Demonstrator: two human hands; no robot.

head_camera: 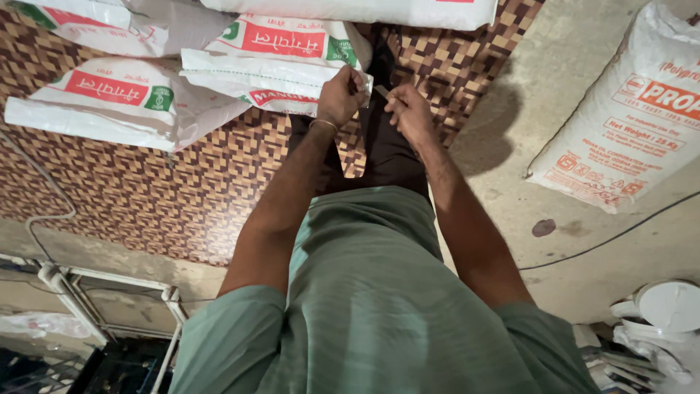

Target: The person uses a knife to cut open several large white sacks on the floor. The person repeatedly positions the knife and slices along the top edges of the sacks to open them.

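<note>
Woven white sack at twelve o'clock — left hand pinches its corner; right hand grips a thin blade. Keep that corner taut.

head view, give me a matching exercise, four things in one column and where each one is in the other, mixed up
Things:
1. left hand
2. right hand
3. white bucket
4. lone sack

Places:
a. bottom right corner
b. on the bare concrete floor, at right
c. gripping the corner of a white sack on the patterned mat
d. beside the other hand, pinching something thin

Pairs: 1-c, 2-d, 3-a, 4-b
</note>
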